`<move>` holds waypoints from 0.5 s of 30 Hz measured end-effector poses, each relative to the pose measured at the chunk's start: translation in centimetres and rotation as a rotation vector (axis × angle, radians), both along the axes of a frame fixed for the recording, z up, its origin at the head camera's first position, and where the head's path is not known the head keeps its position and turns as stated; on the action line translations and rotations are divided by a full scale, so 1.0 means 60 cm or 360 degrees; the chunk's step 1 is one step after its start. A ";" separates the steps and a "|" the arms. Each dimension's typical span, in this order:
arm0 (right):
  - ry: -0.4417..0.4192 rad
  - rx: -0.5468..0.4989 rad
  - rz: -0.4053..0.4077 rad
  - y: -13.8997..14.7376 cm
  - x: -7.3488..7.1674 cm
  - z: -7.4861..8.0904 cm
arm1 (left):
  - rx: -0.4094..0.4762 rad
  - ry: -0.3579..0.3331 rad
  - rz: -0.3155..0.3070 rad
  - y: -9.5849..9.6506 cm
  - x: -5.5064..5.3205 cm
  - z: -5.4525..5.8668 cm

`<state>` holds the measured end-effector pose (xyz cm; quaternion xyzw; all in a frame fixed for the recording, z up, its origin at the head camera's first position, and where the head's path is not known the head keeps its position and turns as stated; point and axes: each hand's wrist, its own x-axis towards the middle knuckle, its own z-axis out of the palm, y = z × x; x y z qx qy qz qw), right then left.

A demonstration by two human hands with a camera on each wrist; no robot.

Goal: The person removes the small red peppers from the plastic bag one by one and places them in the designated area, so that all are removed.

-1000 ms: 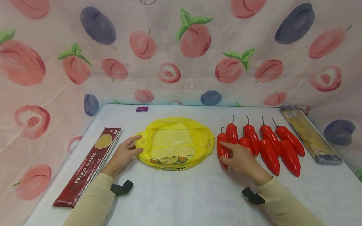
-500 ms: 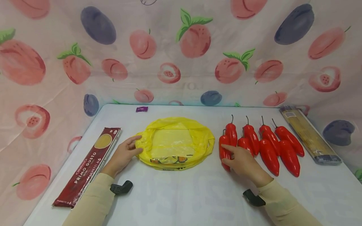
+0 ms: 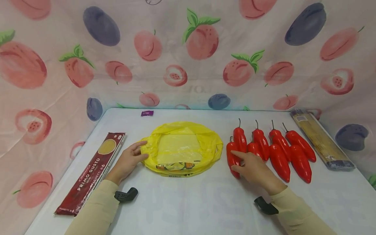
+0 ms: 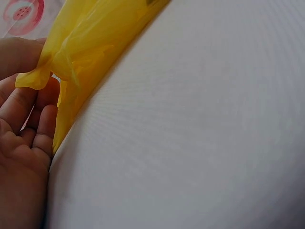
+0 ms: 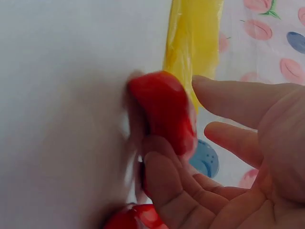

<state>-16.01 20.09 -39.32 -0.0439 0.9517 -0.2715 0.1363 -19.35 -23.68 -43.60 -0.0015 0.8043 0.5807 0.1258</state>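
My left hand (image 3: 127, 162) pinches the left edge of a yellow plastic bag (image 3: 178, 148), its mouth spread in a rough oval on the table; in the left wrist view the thumb lies over the film (image 4: 81, 57) and the other fingers behind it. On the right, my right hand (image 3: 254, 171) is at the leftmost glossy red chili pepper (image 3: 231, 153), index finger and thumb over its near half. Seen from the right wrist, curled fingers (image 5: 164, 176) lie against one side of that pepper (image 5: 164, 105), with the thumb along the other.
More red peppers (image 3: 280, 163) lie in two rows to the right. Beyond them is a clear pack of spaghetti (image 3: 321, 140). A dark red spaghetti pack (image 3: 92, 174) lies at the left, and a small purple packet (image 3: 147, 113) near the back edge. A fruit-print curtain (image 3: 188, 75) stands behind.
The leftmost pepper has shifted slightly under my right hand, and the one behind it has slid a little left. My right hand has drifted a bit right; the left hand stays put.
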 end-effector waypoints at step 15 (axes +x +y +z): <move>0.0118 -0.0041 -0.0003 0.041 -0.001 0.046 | -0.0146 0.0041 -0.0008 -0.001 -0.008 0.002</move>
